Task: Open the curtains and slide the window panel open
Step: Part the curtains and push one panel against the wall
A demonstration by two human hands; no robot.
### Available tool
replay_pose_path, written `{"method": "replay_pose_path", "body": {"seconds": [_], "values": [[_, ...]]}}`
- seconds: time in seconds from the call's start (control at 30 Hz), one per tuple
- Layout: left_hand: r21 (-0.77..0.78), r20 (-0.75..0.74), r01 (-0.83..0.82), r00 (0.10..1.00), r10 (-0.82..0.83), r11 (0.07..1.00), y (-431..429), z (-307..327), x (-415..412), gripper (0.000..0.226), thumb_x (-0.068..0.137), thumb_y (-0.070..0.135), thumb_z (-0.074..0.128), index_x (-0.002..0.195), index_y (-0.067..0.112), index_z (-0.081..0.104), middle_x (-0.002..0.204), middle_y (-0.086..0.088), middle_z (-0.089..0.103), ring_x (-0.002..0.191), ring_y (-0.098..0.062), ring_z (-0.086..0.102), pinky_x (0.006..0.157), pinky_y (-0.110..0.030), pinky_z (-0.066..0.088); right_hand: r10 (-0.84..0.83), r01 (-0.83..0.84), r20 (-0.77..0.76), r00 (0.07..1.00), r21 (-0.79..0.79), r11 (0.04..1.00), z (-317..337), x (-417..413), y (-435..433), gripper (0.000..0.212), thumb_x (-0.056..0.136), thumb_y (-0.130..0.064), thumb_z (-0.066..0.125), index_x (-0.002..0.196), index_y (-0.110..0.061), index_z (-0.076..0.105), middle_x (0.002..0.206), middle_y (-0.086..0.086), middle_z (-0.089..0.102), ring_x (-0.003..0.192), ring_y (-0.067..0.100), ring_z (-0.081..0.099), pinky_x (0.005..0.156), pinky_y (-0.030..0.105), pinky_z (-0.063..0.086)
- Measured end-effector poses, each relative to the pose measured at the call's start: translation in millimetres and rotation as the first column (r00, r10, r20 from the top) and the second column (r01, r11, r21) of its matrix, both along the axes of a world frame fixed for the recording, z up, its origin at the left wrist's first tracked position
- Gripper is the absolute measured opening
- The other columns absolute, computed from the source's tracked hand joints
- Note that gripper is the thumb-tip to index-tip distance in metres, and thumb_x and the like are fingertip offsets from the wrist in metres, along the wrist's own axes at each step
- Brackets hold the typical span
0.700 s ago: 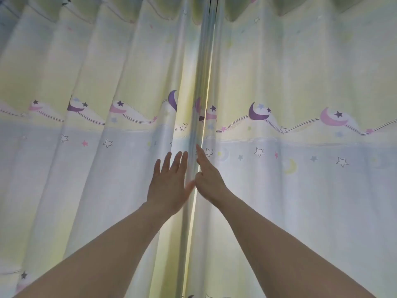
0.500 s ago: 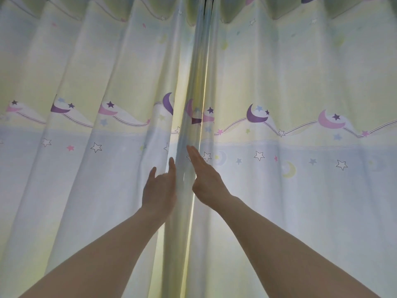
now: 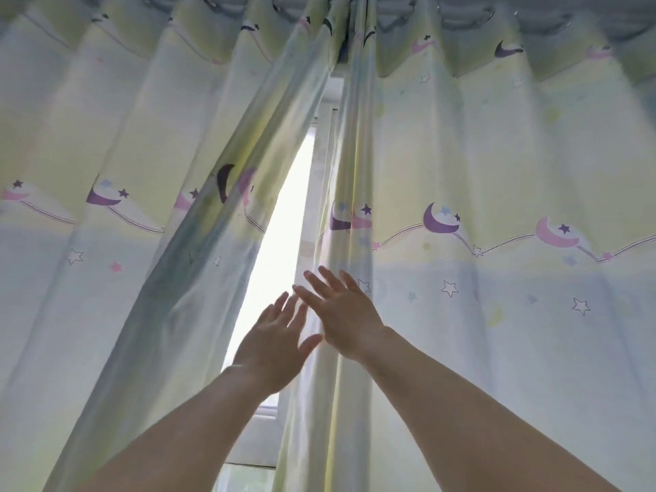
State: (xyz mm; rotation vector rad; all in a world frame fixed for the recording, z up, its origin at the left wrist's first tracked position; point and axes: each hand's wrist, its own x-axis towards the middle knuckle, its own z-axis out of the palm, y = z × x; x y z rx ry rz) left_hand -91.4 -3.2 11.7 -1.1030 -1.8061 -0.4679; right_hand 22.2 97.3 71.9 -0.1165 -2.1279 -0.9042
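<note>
Two pale yellow and blue curtains printed with moons and stars fill the view. The left curtain (image 3: 149, 214) is pulled aside at its inner edge, leaving a narrow bright gap down the middle. The right curtain (image 3: 497, 193) hangs straight. Through the gap shows the window (image 3: 280, 243), very bright, with a white frame piece low down. My left hand (image 3: 273, 346) is flat with fingers spread in front of the gap, holding nothing. My right hand (image 3: 340, 310) is also spread, lying against the right curtain's inner edge, its fingers crossing just above the left hand.
A curtain rail with rings (image 3: 408, 16) runs along the top. A white window frame bar (image 3: 259, 435) crosses the bottom of the gap, with green foliage faintly visible below it.
The curtains were shut with both hands at the seam. Now the left curtain's edge has swung left, a bright gap has opened, both hands are spread, and the view has tilted upward.
</note>
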Motion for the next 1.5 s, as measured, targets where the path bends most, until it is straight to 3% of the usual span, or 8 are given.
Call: {"method": "replay_pose_path", "body": {"seconds": [0.1,0.23,0.4,0.57,0.7,1.03,1.3,1.5], "values": [[0.024,0.301,0.067,0.951,-0.071,0.997,33.8,-14.2,13.5,0.108,0.064,0.081,-0.015,0.152,0.019,-0.011,0.162,-0.008,-0.008,0.148,-0.028,-0.011,0.121,-0.048,0.005,-0.093,0.094,-0.022,0.995,0.054,0.994,6.1,-6.0,1.5,0.056,0.103,-0.041,0.027,0.154,-0.029,0.007,0.163,-0.001,0.002,0.149,0.022,-0.007,0.116,0.045,-0.010],[0.138,0.553,0.159,0.806,-0.209,0.978,68.4,-30.1,22.0,0.090,0.087,0.071,0.026,0.150,0.024,-0.020,0.161,-0.012,-0.016,0.147,-0.041,-0.005,0.114,-0.058,0.016,-0.235,0.239,-0.093,0.968,0.037,0.970,7.7,-9.3,14.0,0.056,0.100,-0.053,0.019,0.152,-0.033,0.016,0.163,-0.003,-0.001,0.146,0.035,-0.015,0.114,0.060,-0.010],[0.300,0.424,0.275,0.819,-0.386,0.913,104.5,-42.6,26.3,0.063,0.101,0.036,0.024,0.149,0.030,-0.015,0.161,-0.018,-0.010,0.145,-0.045,0.012,0.116,-0.048,0.022,-0.228,0.181,-0.168,0.959,-0.251,0.951,5.0,-12.0,32.5,0.064,0.097,-0.055,0.035,0.152,-0.033,0.012,0.162,-0.006,-0.013,0.143,0.048,-0.014,0.110,0.068,0.003],[0.345,0.434,0.327,0.776,-0.458,0.880,131.8,-47.5,47.2,0.062,0.093,0.046,0.011,0.150,0.037,-0.012,0.162,-0.005,-0.016,0.147,-0.041,-0.001,0.109,-0.064,0.028,-0.174,0.137,-0.178,0.968,-0.204,0.969,3.7,-9.8,55.8,0.064,0.095,-0.007,0.051,0.151,-0.005,0.018,0.161,0.017,0.002,0.145,0.037,0.016,0.109,0.038,0.035],[0.353,0.430,0.344,0.766,-0.477,0.870,180.9,-45.7,87.0,0.056,0.098,0.044,0.017,0.150,0.042,-0.005,0.162,0.001,-0.015,0.146,-0.039,-0.008,0.104,-0.072,0.026,-0.129,0.092,-0.214,0.968,-0.176,0.980,8.7,33.6,94.9,0.051,0.092,0.007,0.047,0.141,0.006,0.033,0.155,0.022,0.024,0.140,0.030,0.028,0.108,0.032,0.036],[0.120,0.525,0.455,0.725,-0.445,0.882,360.5,-10.6,279.8,0.061,0.099,0.039,0.031,0.148,0.044,-0.005,0.159,-0.005,-0.026,0.141,-0.047,-0.022,0.104,-0.076,0.011,-0.305,0.256,-0.271,0.913,-0.201,0.946,23.5,223.3,265.5,0.066,0.088,0.010,0.054,0.147,-0.002,0.026,0.156,0.012,0.026,0.138,0.030,0.037,0.107,0.035,0.040],[0.232,0.494,0.393,0.740,-0.456,0.890,370.1,-30.4,276.0,0.100,0.075,0.085,0.019,0.145,0.030,-0.027,0.152,-0.008,-0.038,0.139,-0.041,-0.032,0.107,-0.073,0.005,-0.333,0.288,-0.299,0.894,-0.185,0.939,13.8,240.8,306.2,0.061,0.100,-0.040,0.036,0.154,-0.025,0.012,0.162,0.000,0.002,0.149,0.032,-0.002,0.119,0.050,-0.001],[0.425,0.361,0.520,0.653,-0.666,0.741,362.1,-25.9,266.5,0.099,0.071,0.087,0.033,0.136,0.052,-0.033,0.154,-0.004,-0.037,0.145,-0.038,-0.019,0.106,-0.073,0.020,-0.400,0.378,-0.346,0.849,-0.131,0.916,20.4,231.7,286.8,0.069,0.095,-0.058,0.032,0.154,-0.031,0.007,0.163,0.001,-0.006,0.147,0.036,-0.011,0.117,0.056,-0.002]]}}
